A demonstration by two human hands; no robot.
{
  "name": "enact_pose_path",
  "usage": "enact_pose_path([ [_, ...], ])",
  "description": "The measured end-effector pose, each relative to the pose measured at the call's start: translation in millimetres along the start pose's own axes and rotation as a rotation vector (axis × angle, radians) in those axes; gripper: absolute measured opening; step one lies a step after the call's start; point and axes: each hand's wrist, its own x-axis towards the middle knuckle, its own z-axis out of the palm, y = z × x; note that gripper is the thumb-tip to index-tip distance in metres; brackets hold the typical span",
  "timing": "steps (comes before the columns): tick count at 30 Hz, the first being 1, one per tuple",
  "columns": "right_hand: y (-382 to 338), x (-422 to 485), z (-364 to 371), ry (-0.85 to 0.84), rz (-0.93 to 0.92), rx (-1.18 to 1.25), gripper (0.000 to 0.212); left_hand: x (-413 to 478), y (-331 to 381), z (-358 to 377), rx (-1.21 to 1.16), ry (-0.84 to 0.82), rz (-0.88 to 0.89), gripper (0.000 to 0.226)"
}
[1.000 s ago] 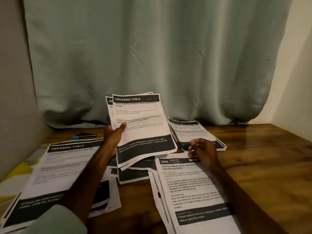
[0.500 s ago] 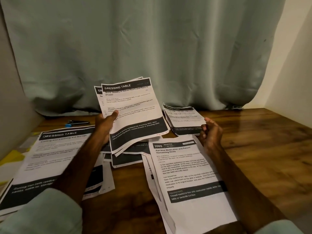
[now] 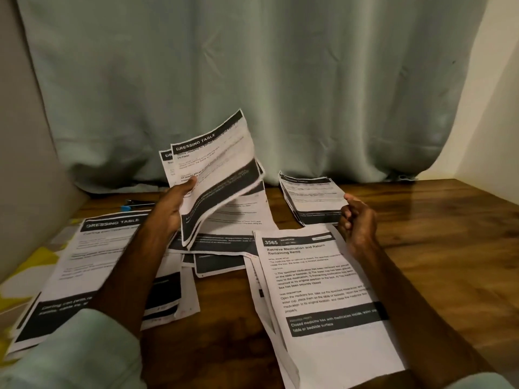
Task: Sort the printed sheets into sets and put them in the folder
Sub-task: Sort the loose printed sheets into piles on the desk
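Holding a bent sheaf point(image 3: 216, 175) of sheets raised over the loose pile point(image 3: 238, 217) at the middle of the tabletop point(image 3: 435, 248), left grip point(image 3: 171, 209) pinching it at the lower left edge, thumb across the front. Hovering the right grip point(image 3: 358, 223), fingers curled in on nothing, between the far stack point(image 3: 311, 197) and the near stack point(image 3: 323, 304) headed 3565. Working with the left stack point(image 3: 92, 262), headed DRESSING TABLE, flat beside the left arm, and a curtain point(image 3: 252, 80) hanging behind.

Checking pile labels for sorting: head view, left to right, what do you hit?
flat DRESSING TABLE stack → left hand → held DRESSING TABLE sheets → small stack by the curtain → right hand. The 3565 sheet overlaps the last two sideways, so it is omitted.
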Motion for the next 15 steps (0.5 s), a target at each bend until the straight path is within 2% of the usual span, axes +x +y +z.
enact_pose_path([
  [5,4.8,-6.0,10.3,-0.079,-0.055,-0.105,0.018,-11.0,5.5,-14.8,-0.187,-0.141,-0.124,0.066],
  [9,7.1,-8.0,15.1,-0.103,-0.079,-0.144,0.015,-10.3,1.4,-13.3,-0.113,-0.121,-0.099,0.048],
  [13,9.9,-10.3,18.2,-0.129,-0.092,-0.200,0.015,-5.5,-3.1,-19.0,-0.162,-0.112,-0.117,0.059],
  [15,10.4,-12.4,19.7,-0.136,-0.094,-0.216,0.015,-1.0,-6.0,-22.6,-0.164,-0.094,-0.120,0.057],
])
